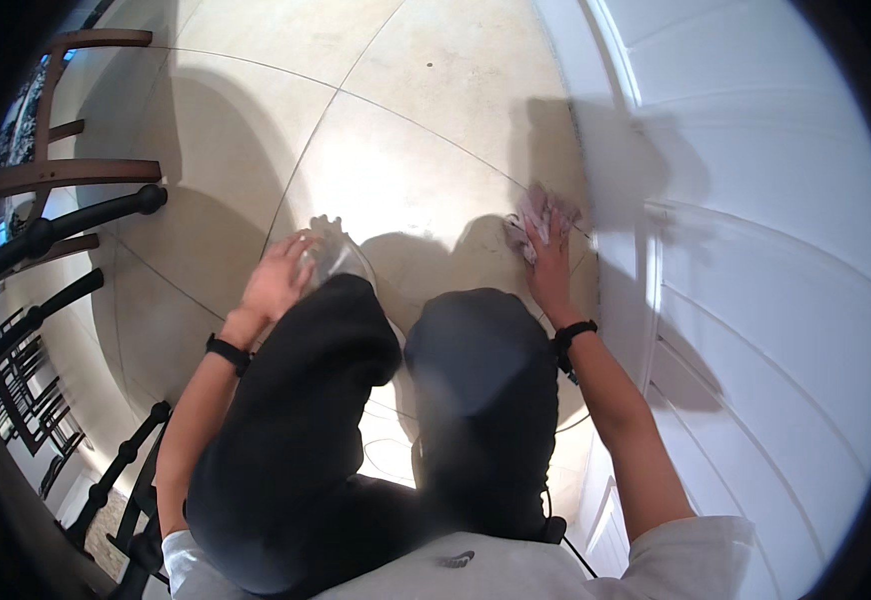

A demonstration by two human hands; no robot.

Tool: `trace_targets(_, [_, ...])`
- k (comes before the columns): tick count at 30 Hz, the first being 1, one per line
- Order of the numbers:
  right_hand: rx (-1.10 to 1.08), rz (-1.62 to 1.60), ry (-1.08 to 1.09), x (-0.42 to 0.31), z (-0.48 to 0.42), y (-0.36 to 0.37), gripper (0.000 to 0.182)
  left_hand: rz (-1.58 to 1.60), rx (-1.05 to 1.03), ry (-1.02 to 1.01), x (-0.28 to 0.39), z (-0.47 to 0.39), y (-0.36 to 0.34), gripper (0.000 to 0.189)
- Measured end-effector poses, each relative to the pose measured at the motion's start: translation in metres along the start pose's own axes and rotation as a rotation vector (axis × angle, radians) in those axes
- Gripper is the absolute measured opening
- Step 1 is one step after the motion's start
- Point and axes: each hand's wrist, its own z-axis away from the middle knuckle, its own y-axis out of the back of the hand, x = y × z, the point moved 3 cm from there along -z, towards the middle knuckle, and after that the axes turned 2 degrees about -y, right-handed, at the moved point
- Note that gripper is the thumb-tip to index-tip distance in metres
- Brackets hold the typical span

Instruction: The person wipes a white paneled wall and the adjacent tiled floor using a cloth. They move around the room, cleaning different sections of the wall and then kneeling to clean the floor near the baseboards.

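My right hand presses a crumpled pinkish-grey cloth onto the beige tiled floor, close to the base of the white panelled surface on the right. Folds of the cloth stick out around the fingers. On the other side, my left hand hovers or rests beside my left knee, fingers spread and slightly blurred, with nothing seen in it. Just past those fingers is a pale shape that looks like my foot or its footwear; the knee partly hides it. Both wrists wear black bands.
White door-like panels rise along the right side. At left stand a brown wooden chair frame and black turned posts. My bent knees fill the lower middle. A thin cable runs near my right leg.
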Motion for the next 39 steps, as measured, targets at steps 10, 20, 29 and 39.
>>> trace_targets(10, [0.088, 0.190, 0.397, -0.089, -0.257, -0.066, 0.042, 0.100, 0.340, -0.048, -0.068, -0.082, -0.017, 0.047])
trace_targets(20, [0.041, 0.213, 0.254, -0.077, -0.225, -0.038, 0.054, 0.171, 0.406, 0.023, -0.089, -0.066, -0.022, 0.044])
trace_targets(29, [-0.386, 0.230, 0.738, -0.100, -0.126, -0.027, 0.080, 0.228, 0.369, 0.047, -0.087, -0.052, -0.032, 0.047])
trace_targets(39, [-0.182, 0.446, 0.666, -0.125, -0.380, -0.102, 0.030, 0.225, 0.330, -0.011, -0.078, -0.069, -0.028, 0.045])
